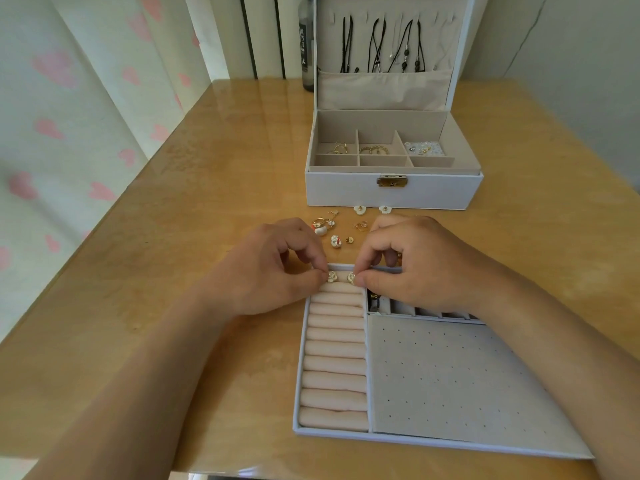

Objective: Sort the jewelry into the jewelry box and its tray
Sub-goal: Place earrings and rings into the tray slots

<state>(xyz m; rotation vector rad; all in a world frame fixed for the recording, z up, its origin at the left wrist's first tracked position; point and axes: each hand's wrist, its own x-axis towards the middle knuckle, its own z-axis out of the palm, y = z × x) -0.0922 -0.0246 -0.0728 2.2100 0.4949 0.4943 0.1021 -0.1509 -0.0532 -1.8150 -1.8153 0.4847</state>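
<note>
A white jewelry tray (pixel 450 386) lies near me, with pink ring rolls (pixel 334 358) on its left and a dotted earring panel on its right. My left hand (pixel 273 268) pinches a cream flower earring (pixel 331 277) at the top ring roll. My right hand (pixel 415 265) pinches a matching flower earring (pixel 351 278) beside it. The open white jewelry box (pixel 393 188) stands behind, with necklaces (pixel 381 46) hung in its lid and small gold pieces in its compartments. Loose rings and earrings (pixel 332 230) lie on the table between box and tray.
The wooden table (pixel 207 202) stretches left of the box and tray. A dark bottle (pixel 307 46) stands behind the box's left side. A curtain with pink hearts (pixel 69 116) hangs along the left edge. Two heart-shaped studs (pixel 360 210) sit by the box front.
</note>
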